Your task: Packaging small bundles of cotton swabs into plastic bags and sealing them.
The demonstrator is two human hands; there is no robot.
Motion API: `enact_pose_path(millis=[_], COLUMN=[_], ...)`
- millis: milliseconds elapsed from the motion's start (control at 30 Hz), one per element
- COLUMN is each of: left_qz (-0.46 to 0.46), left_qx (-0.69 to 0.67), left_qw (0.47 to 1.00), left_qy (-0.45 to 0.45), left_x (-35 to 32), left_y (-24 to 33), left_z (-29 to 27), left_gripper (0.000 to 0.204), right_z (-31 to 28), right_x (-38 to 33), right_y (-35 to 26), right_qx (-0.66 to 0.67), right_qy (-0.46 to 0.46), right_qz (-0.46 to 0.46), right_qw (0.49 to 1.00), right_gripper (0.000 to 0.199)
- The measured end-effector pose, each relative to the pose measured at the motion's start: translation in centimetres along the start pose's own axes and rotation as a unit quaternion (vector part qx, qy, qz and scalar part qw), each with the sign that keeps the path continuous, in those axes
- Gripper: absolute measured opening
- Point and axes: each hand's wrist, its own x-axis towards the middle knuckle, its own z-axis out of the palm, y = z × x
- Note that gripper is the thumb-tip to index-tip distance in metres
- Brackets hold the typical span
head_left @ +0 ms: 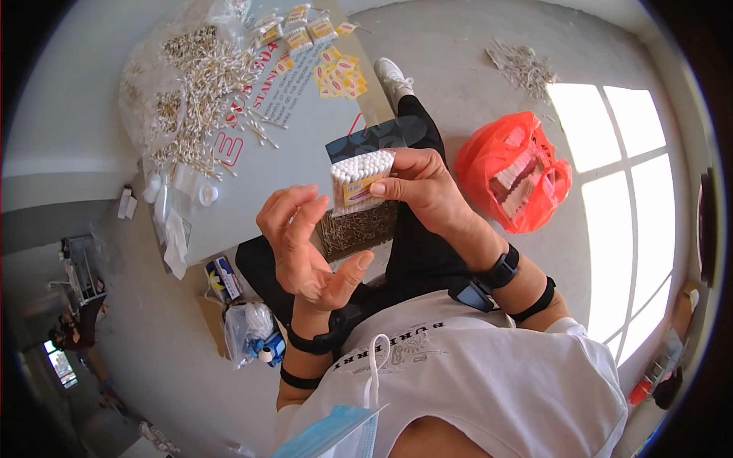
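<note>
**Right hand [424, 191] pinches clear plastic packet of white-tipped cotton swabs [363, 169]; left hand [298, 256] free**

Packet sits mid-scene, held up over the lap, swab heads toward the far side, yellow label on its near face. Right hand grasps its right edge, thumb on the front, fingers behind (partly hidden). Left hand is released, fingers spread and curved, just left of the packet; cannot tell if it touches. Beneath the packet, between the legs: brownish mass of loose thin swabs [359, 231], partly covered.

Far left: flat grey tabletop with red and dark printing [221, 221], bearing a big heap of loose swabs [198, 84] in and around a clear plastic bag. Right of the heap, far end: several yellow-labelled filled packets [321, 30], then a scatter of small yellow paper labels [336, 76]. Table's near left: small round white container [207, 195].

Floor, right: glossy red plastic bag [475, 168], pale pinkish packs [515, 172] inside (details unclear). Farther right: loose pile of thin pale pieces [523, 65].
</note>
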Motion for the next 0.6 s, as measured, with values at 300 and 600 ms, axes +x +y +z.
enact_pose_path(millis=[300,600], left_qz=[-0.112,-0.08], left_qx=[-0.112,-0.098], left_qw=[0.982,0.988], left_qy=[-0.106,-0.088], left_x=[2.9,3.2], left_y=[-0.6,-0.6], left_z=[0.4,0.8], left_gripper=[0.047,0.035], right_z=[1.0,0.4], right_x=[-0.1,-0.1], right_y=[-0.4,0.3], right_qx=[-0.226,-0.219], right_qy=[-0.036,-0.047], right_qz=[-0.131,-0.144], right_qw=[0.965,0.964], right_gripper=[0.026,0.033])
